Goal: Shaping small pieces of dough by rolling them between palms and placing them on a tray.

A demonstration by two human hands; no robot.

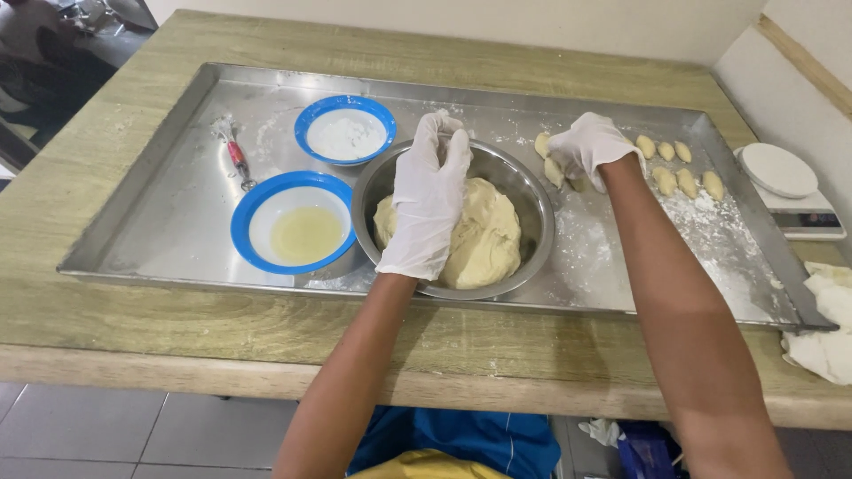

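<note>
left hand gloved, over steel bowl, fingers curled narrow up top, pinching smth small but can't tell what; palm just above big dough lump in bowl. right hand gloved, fingers bent down on small dough pieces lined up on floured right part of metal tray, touching nearest piece, grip unclear. left of bowl on tray: blue bowl w/ white powder, blue bowl w/ yellowish liquid, red-handled tool; white scale off tray at right on wooden counter.

white kitchen scale at the table's right edge, dark rectangular display screen
</note>
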